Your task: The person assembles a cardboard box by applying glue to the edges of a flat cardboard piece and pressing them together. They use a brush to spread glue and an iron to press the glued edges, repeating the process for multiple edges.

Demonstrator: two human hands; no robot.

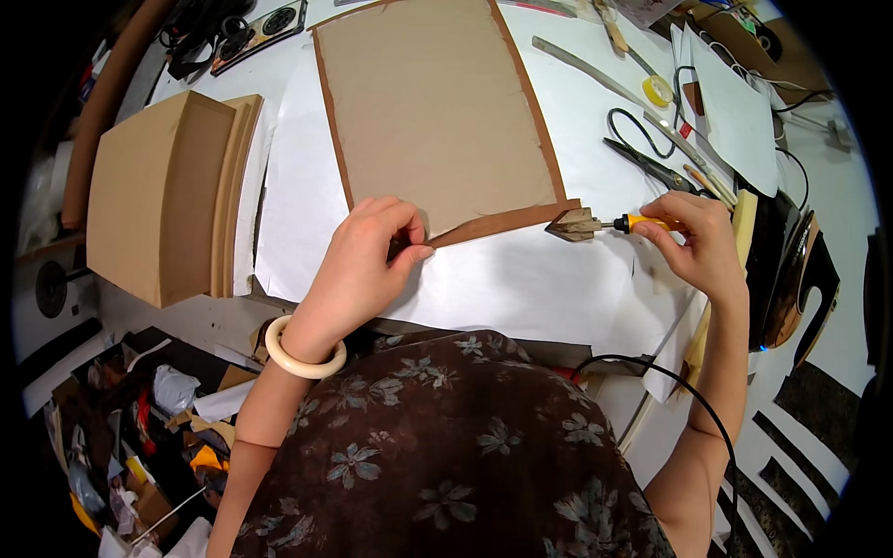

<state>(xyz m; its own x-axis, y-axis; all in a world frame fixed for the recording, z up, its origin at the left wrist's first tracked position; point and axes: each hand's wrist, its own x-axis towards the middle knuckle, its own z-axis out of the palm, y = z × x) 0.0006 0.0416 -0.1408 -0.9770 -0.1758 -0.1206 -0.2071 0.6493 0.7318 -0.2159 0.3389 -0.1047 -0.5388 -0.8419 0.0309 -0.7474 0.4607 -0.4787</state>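
Observation:
A beige panel [433, 112] lies on the white-covered table, its sides edged with brown material. Along its near edge runs a loose-looking brown flap [493, 224]. My left hand [377, 244] pinches the left part of this flap between thumb and fingertips. In my right hand [693, 237] is a small craft iron [574, 224] with a pointed metal head and a yellow handle, gripped from the right. Its head rests at or just above the flap's right end; contact is hard to tell.
Stacked beige boxes [163, 195] stand left. Black scissors [651, 167], a metal ruler [595, 74] and yellow tape [658, 90] lie at the right. A black household iron [791, 270] stands at the far right. A black cord [707, 409] crosses my right forearm.

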